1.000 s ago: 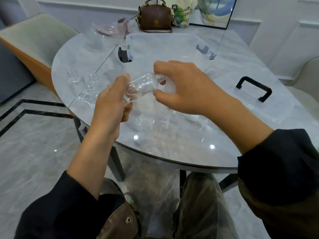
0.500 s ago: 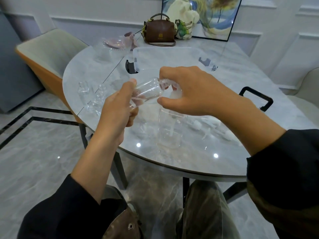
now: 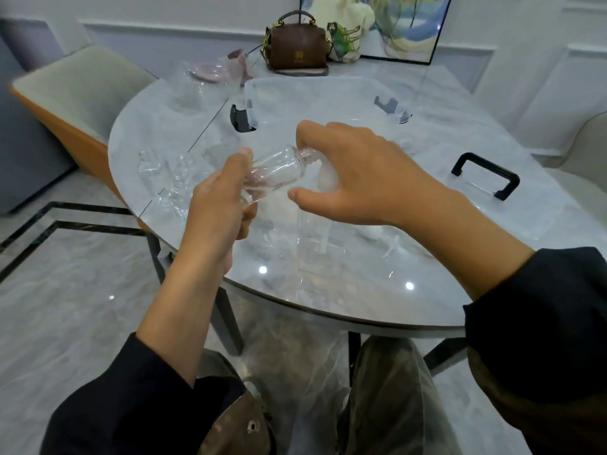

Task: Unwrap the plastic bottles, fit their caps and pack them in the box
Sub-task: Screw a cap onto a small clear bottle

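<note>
Your left hand [image 3: 219,205] grips the clear plastic bottle [image 3: 277,170] round its lower end, with fingers and thumb curled about it. The bottle lies tilted in the air between your hands, its threaded neck pointing up toward your right hand [image 3: 358,178]. It is small and see-through, with rounded shoulders and a bare mouth. Your right hand's fingers curl over that neck and hold a whitish, blurred cap [image 3: 325,180] under the palm, with the thumb loose below. The clear box [image 3: 315,90] stands beyond both hands. Past your left hand, loose bottles [image 3: 154,165] lie on the table [image 3: 361,290].
</note>
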Available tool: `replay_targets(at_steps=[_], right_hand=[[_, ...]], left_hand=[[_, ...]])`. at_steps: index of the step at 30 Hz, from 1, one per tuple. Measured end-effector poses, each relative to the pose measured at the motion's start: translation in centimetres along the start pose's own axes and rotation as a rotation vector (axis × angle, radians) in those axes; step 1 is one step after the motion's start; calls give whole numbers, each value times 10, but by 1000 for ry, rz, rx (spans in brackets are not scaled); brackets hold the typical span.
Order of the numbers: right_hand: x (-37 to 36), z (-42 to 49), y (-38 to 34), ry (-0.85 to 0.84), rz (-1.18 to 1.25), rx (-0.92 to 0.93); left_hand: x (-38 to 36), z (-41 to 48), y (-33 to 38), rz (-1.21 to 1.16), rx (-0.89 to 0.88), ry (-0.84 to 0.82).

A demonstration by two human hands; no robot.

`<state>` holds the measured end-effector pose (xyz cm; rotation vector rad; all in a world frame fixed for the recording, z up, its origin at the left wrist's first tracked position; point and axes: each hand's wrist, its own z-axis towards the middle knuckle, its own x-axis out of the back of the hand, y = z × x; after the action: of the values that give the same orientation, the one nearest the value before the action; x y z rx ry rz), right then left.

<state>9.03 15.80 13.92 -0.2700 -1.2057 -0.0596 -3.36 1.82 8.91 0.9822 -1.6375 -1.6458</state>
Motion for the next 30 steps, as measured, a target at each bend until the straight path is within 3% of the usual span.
replay_targets(at_steps=[11, 18, 30], right_hand=[[4, 2, -4, -16, -130, 3], [-2, 1, 0, -38, -62, 6], [16, 6, 2, -72, 0, 37]], left_hand=[[-1, 4, -4, -55, -6, -18], [-1, 6, -16, -157, -25, -41], [-8, -1, -3, -89, 71, 37]])
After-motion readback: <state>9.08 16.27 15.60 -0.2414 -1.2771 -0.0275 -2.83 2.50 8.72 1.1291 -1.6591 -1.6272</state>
